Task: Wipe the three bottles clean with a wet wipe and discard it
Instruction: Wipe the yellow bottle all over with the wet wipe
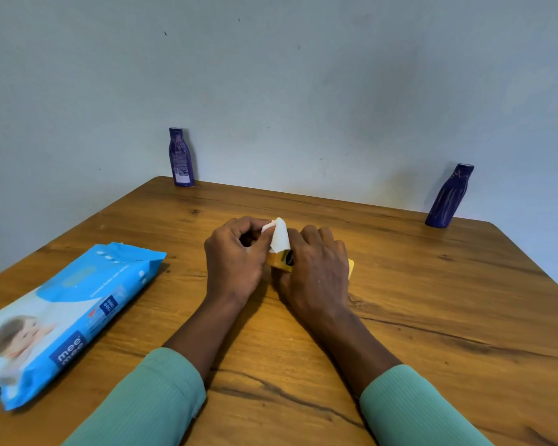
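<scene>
A small yellow bottle [281,261] lies on its side at the middle of the wooden table [432,300], mostly covered by my right hand [316,272], which grips it. My left hand [236,255] pinches a white wet wipe [278,235] against the bottle's left end. Two dark purple bottles stand upright against the wall: one at the far left corner [180,157], one at the far right edge [448,196].
A blue pack of wet wipes [68,313] lies flat on the table's left side, close to my left forearm. A pale wall rises right behind the table's far edge. No bin is in view.
</scene>
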The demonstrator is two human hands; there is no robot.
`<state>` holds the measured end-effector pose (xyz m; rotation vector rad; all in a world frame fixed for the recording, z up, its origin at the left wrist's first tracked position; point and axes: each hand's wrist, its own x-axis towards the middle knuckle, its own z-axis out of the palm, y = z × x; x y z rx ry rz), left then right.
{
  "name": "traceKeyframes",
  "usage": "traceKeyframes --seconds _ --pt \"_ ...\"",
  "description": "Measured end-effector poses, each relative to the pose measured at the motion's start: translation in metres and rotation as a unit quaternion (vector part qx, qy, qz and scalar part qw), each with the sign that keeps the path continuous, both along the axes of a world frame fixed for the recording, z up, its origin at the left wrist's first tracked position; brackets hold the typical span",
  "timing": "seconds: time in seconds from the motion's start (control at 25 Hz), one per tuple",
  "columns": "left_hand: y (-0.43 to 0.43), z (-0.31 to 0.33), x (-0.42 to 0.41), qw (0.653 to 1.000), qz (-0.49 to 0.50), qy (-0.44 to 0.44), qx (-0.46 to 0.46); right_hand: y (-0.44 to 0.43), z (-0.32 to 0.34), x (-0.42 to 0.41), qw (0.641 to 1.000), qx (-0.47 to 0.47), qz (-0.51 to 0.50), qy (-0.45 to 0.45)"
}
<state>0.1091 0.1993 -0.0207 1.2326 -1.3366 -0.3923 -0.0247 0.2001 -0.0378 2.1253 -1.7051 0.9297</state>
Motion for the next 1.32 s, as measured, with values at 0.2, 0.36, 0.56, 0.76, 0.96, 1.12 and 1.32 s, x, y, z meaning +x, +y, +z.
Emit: traceKeyframes --seconds 0.2,0.36,0.56,0.76,0.96,1.12,1.32 --pt "0.005 -0.003 0.006 0.999 -0.049 -0.002 0.011 -0.001 -0.001 -0.005 0.996 -0.002 -0.01 -0.087" --pt "0.003 0.0 0.004 0.998 -0.06 0.004 0.009 -0.003 0.001 -0.01 0.994 0.017 -0.003 -0.108" --pt "-0.004 0.005 0.006 0.996 -0.026 0.073 0.038 -0.001 0.0 -0.003 0.997 -0.019 0.07 -0.002" --pt "0.0 0.005 0.015 0.995 -0.071 0.006 0.075 -0.005 -0.001 -0.009 0.999 -0.021 0.034 -0.024" --pt "0.002 0.007 0.009 0.998 -0.035 0.004 0.048 -0.005 0.002 -0.012 0.996 -0.04 0.079 0.022" --pt "-0.003 0.013 0.012 0.975 -0.072 0.177 0.117 -0.001 0.0 -0.003 0.985 0.002 0.165 -0.051" --pt "0.005 0.016 0.009 0.909 -0.227 0.295 0.185 -0.006 0.0 -0.011 0.962 0.034 0.2 -0.185"
